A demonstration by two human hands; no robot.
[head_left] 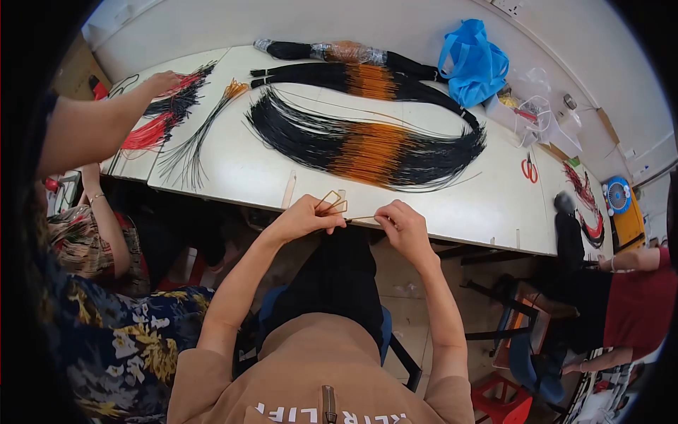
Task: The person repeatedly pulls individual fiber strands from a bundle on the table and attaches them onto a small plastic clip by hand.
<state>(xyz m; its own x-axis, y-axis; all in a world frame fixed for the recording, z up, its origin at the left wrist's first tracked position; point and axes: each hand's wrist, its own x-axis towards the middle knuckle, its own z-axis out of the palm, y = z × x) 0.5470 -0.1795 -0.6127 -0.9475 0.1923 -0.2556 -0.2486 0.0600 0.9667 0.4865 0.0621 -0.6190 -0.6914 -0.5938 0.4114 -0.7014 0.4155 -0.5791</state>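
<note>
Two bare hands work at a thin brown strand [364, 218], on the near side of a loose black-and-orange wire bundle [371, 152] and apart from it. The left hand [305, 218] curls its fingers around bent golden loops [332, 203], which jut up toward the bundle, its thumb and forefinger seemingly closed on one end of the strand; the right hand [406, 227] pinches the other end between thumb and forefinger (whether loops and strand are one piece, the view cannot tell). The strand looks light and springy, likely to hold a bend and to kink if forced; a fingertip pinch close to each end seems the surest hold, since so slim a piece could roll or slip.

Both hands are at the near edge of the white table [487, 215] that bears the bundle. Stray ends along the bundle's near side could catch a finger, and a pale strip [289, 189] lies near its lower left. Beyond the bundle rest a tied bundle [371, 81] and a plastic-wrapped bundle [349, 51]; beyond its right end sits a blue bag [480, 67], and to its right, red-handled scissors [529, 166]. To its left spreads an orange-tipped spray of wires [201, 134]; farther left, a co-worker's hand [164, 81] reaches over red and black wires [152, 133], the arm crowding that side.
</note>
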